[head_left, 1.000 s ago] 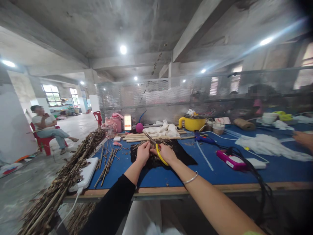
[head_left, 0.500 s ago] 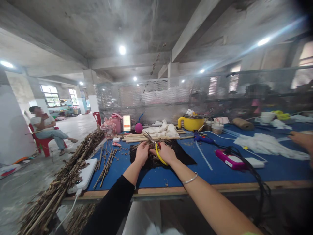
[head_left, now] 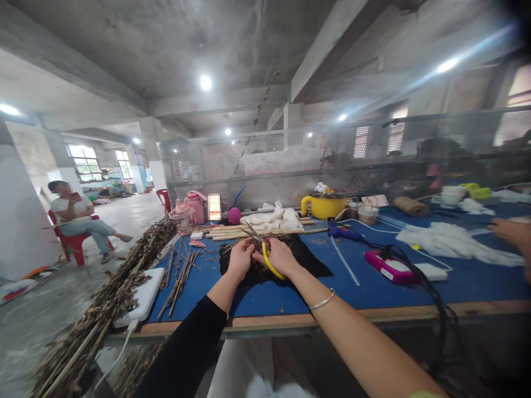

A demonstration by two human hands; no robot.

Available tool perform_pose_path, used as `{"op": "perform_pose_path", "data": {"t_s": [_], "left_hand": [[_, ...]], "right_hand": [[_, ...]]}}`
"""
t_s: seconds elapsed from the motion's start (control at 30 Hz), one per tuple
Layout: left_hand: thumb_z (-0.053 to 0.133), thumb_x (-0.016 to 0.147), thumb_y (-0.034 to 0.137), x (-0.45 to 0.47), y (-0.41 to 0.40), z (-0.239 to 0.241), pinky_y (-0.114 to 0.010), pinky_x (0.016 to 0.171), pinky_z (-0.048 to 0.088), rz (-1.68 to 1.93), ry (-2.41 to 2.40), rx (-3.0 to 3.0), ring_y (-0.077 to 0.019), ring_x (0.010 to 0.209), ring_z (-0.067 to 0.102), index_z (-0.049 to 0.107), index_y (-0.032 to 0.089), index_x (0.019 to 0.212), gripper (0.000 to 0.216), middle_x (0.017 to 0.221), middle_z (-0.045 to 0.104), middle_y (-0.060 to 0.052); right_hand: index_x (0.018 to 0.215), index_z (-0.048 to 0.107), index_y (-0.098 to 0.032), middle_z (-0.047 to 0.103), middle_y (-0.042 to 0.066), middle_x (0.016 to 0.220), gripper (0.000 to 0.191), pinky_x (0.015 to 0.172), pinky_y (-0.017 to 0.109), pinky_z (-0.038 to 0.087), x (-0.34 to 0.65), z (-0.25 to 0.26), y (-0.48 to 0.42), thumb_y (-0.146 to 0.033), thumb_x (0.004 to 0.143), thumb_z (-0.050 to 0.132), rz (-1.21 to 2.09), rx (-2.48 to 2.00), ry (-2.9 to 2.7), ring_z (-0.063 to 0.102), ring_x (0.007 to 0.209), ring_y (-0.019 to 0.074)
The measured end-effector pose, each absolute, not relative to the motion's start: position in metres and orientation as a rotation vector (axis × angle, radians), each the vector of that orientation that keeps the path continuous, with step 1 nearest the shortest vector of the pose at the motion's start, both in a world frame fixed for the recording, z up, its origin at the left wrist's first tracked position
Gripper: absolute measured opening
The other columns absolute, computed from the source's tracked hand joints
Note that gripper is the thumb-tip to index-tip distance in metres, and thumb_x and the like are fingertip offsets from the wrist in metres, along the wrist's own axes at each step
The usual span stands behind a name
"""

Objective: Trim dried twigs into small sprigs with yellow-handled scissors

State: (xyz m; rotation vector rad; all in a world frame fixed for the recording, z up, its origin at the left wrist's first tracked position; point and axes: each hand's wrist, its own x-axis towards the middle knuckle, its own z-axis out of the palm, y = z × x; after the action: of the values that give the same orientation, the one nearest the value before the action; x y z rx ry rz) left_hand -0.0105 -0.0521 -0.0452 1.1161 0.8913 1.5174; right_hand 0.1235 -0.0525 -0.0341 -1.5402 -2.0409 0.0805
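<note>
My right hand [head_left: 279,257] grips a pair of scissors [head_left: 271,264] with yellow handles. Their metal blades are parted and point up and away to the left, above my left hand. With its fingertips pinched together, my left hand [head_left: 240,260] is close beside my right fingers; what it pinches is too small to make out. Beneath both hands lies a black cloth [head_left: 309,258] on the blue tabletop [head_left: 332,293]. Brown dried plant bits [head_left: 262,271] are scattered on the cloth, partly hidden by the hands.
Loose twigs [head_left: 180,282] and a white power bank [head_left: 148,294] lie to the left, beside a long dried-stalk bundle [head_left: 103,301]. Behind are pale sticks [head_left: 224,232], white cloth [head_left: 274,218] and a yellow pot [head_left: 327,207]. A glue gun [head_left: 346,234] and magenta box [head_left: 388,269] lie right. Another person's hand [head_left: 512,232] shows far right.
Both hands stay nearly in place, with the scissors still in my right hand. The view has shifted very slightly.
</note>
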Motion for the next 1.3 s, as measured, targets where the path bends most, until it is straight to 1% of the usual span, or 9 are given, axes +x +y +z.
{"op": "perform_pose_path", "data": {"t_s": [0.13,0.33,0.5,0.7,0.9,1.0,1.13,1.2,1.3], "left_hand": [[0.063,0.066,0.022,-0.007,-0.057,-0.042,-0.019,0.051,0.043,1.484,0.829,1.053,-0.0107,0.06,0.057,0.059,0.016,0.099,0.033,0.081,0.066,-0.005],[0.063,0.067,0.027,-0.007,-0.06,-0.04,-0.017,0.041,0.035,1.494,0.891,1.129,-0.0048,0.044,0.046,0.061,0.014,0.103,0.038,0.076,0.065,-0.005],[0.059,0.071,0.026,-0.009,-0.064,-0.036,-0.017,0.04,0.033,1.483,1.027,1.195,-0.006,0.045,0.047,0.061,0.016,0.107,0.038,0.077,0.066,-0.005],[0.056,0.073,0.022,-0.009,-0.066,-0.033,-0.017,0.039,0.03,1.485,1.078,1.232,-0.0042,0.041,0.039,0.062,0.013,0.104,0.033,0.07,0.064,-0.004],[0.056,0.073,0.027,-0.01,-0.06,-0.039,-0.016,0.037,0.025,1.486,1.025,1.245,-0.0043,0.04,0.038,0.058,0.016,0.11,0.039,0.066,0.061,-0.001],[0.056,0.072,0.031,-0.01,-0.06,-0.04,-0.017,0.039,0.027,1.47,1.055,1.227,-0.0056,0.039,0.038,0.055,0.017,0.114,0.044,0.057,0.056,0.002],[0.054,0.072,0.03,-0.012,-0.059,-0.04,-0.019,0.046,0.034,1.551,1.096,1.23,-0.008,0.043,0.042,0.061,0.016,0.104,0.035,0.051,0.052,0.002],[0.05,0.073,0.026,-0.013,-0.058,-0.04,-0.018,0.044,0.033,1.589,1.093,1.206,-0.0072,0.042,0.04,0.063,0.015,0.097,0.03,0.052,0.052,0.002],[0.045,0.073,0.022,-0.015,-0.058,-0.038,-0.017,0.039,0.027,1.62,1.039,1.138,-0.0048,0.038,0.035,0.062,0.014,0.095,0.028,0.055,0.053,0.002]], "right_hand": [[0.103,0.047,-0.015,0.059,0.013,0.099,0.061,0.073,0.029,0.037,0.124,-0.033,-0.054,-0.064,0.068,0.051,0.192,-1.548,-2.054,0.056,0.093,0.0242],[0.1,0.05,-0.016,0.063,0.013,0.093,0.064,0.071,0.03,0.039,0.122,-0.026,-0.059,-0.068,0.065,0.05,0.222,-1.633,-2.029,0.058,0.091,0.0263],[0.096,0.053,-0.017,0.063,0.012,0.092,0.064,0.07,0.03,0.04,0.123,-0.028,-0.055,-0.071,0.062,0.049,0.263,-1.667,-2.029,0.059,0.089,0.0261],[0.095,0.057,-0.019,0.064,0.012,0.092,0.062,0.068,0.029,0.04,0.126,-0.035,-0.048,-0.071,0.063,0.047,0.276,-1.659,-2.026,0.06,0.086,0.0247],[0.089,0.062,-0.023,0.066,0.009,0.088,0.053,0.066,0.028,0.04,0.126,-0.031,-0.051,-0.069,0.067,0.045,0.248,-1.609,-2.013,0.06,0.086,0.0244],[0.086,0.063,-0.022,0.066,0.009,0.086,0.052,0.067,0.029,0.041,0.126,-0.029,-0.053,-0.068,0.067,0.045,0.225,-1.65,-1.997,0.06,0.085,0.0244],[0.085,0.062,-0.021,0.065,0.01,0.085,0.055,0.068,0.03,0.041,0.125,-0.027,-0.055,-0.069,0.066,0.045,0.147,-1.68,-1.978,0.06,0.084,0.0254],[0.084,0.061,-0.021,0.065,0.01,0.084,0.054,0.068,0.029,0.041,0.125,-0.026,-0.056,-0.069,0.066,0.046,0.122,-1.681,-1.972,0.061,0.083,0.0251],[0.081,0.061,-0.021,0.065,0.009,0.081,0.052,0.065,0.028,0.041,0.125,-0.026,-0.058,-0.068,0.067,0.045,0.096,-1.676,-1.962,0.061,0.08,0.0243]]}}
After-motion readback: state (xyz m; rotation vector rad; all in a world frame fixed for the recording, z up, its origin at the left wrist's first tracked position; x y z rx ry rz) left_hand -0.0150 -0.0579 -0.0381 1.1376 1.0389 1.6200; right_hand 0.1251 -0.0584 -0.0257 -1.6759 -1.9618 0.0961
